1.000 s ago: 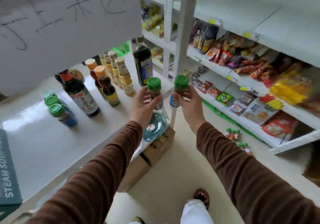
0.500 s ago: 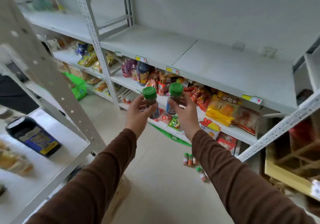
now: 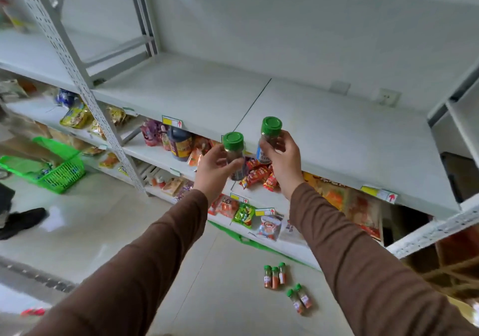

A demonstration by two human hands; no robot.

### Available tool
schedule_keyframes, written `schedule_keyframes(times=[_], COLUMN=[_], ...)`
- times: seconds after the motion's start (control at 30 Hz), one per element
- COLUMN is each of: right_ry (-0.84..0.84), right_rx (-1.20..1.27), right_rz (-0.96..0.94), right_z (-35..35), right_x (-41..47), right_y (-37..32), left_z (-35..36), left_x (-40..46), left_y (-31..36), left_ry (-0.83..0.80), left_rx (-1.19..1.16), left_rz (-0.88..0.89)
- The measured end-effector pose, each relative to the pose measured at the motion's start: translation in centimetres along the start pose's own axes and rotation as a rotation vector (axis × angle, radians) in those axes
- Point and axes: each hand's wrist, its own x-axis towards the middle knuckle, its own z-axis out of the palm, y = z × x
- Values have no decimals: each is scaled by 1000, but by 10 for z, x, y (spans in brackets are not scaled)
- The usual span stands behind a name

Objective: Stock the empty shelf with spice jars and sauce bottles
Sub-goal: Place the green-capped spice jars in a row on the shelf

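The left hand (image 3: 215, 168) grips a small jar (image 3: 234, 154) round its body, fingers curled over the blue label; the jar stands upright, with a ribbed green cap and dark contents behind clear walls. The right hand (image 3: 283, 159) holds a second jar (image 3: 269, 138) of the same kind, thumb and fingers wrapped round its lower half, a blue and white label partly showing. This one is raised higher, its cap level with the front edge of the white shelf (image 3: 337, 133); both jars are just in front of that edge, neither resting on it. Below, the next shelf holds red snack packets (image 3: 259, 176) and a dark sauce bottle (image 3: 181, 146). On the floor lie five small green-capped bottles (image 3: 274, 276) of orange powder.
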Motion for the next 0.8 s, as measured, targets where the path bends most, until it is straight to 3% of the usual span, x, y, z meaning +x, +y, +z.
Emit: schedule_keyframes(times=[0.47,0.8], right_ry=[-26,-91], right_rx=[23,61], right_rz=[159,250], right_z=[-22,-17], right_x=[191,257], right_y=[87,126], left_z=[88,120], left_x=[177,234], left_y=[-37,-53], left_ry=[-72,-136], left_rx=[60,61], left_rz=[-70,-103])
